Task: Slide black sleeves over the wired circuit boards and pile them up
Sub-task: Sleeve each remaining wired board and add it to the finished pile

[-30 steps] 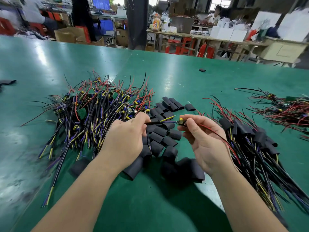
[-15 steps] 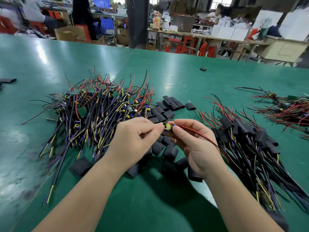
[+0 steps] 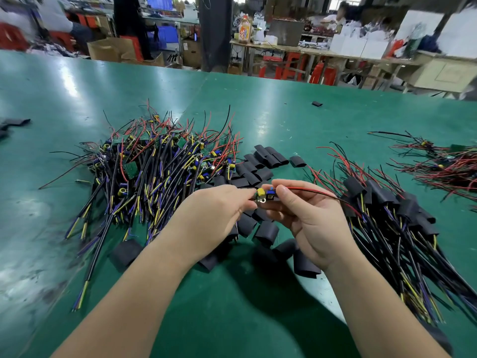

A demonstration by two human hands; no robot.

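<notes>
While my left hand point(image 3: 214, 215) and right hand point(image 3: 309, 218) are both pinching the small yellow-and-blue-studded wired circuit board point(image 3: 264, 196) over the loose black tube sleeves point(image 3: 267, 232), it is showing bare — I am judging a sleeve must be picked next.

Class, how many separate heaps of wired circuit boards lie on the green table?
3: bare-board heap at left, sleeved heap at right, third heap far right, partly out of frame.

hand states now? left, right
Left hand: pinches the circuit board.
Right hand: pinches the board's other end, by its red and black wires.
</notes>
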